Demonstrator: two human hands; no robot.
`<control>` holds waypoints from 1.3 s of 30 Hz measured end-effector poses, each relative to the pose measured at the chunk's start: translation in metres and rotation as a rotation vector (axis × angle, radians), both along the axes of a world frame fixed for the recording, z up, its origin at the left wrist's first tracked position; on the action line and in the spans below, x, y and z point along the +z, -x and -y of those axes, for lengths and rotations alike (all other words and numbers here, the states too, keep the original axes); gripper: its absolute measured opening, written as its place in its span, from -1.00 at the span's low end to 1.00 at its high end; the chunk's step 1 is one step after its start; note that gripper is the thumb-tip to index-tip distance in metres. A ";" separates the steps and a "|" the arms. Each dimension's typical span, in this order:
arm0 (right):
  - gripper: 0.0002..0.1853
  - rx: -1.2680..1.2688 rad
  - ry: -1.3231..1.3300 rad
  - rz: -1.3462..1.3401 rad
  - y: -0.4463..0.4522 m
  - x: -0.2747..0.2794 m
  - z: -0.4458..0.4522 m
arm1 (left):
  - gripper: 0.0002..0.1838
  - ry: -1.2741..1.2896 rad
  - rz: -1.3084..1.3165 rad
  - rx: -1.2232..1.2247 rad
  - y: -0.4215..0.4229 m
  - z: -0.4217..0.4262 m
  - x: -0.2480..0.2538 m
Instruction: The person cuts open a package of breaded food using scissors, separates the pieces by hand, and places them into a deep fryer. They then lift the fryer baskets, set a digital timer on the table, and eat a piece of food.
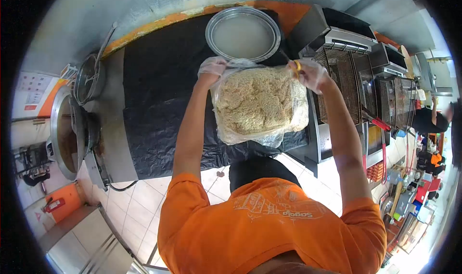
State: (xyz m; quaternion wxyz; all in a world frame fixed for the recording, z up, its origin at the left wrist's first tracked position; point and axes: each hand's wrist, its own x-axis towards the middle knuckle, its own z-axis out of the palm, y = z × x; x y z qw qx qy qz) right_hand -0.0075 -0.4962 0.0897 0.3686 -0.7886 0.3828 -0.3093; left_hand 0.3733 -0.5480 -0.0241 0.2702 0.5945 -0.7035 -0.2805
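- L hand (pixel 211 68): looks pinched on clear bag (pixel 301 111), far corner
- R hand (pixel 313 76): closed on yellow-handled scissors (pixel 297 67), opp. corner
- Crumbs (pixel 255 101) in bag, btwn hands, bodyward; prob. heavy, soft; film slippery, tearable; best held underneath

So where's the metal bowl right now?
In the head view, the metal bowl is near top centre, on the black sheet, just beyond the clear bag of crumbs and ahead of the left hand.
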 end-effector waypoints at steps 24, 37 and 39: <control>-0.44 -0.207 -1.248 0.076 0.082 0.010 -0.247 | -0.77 0.115 -0.200 0.072 0.095 -0.175 0.095; -0.81 -0.083 0.334 -1.235 0.017 0.095 -0.176 | -0.76 0.025 0.588 -0.256 0.186 -0.266 0.069; -0.86 -0.083 0.521 -1.194 0.006 0.096 -0.174 | -0.79 0.048 0.635 -0.259 0.191 -0.266 0.069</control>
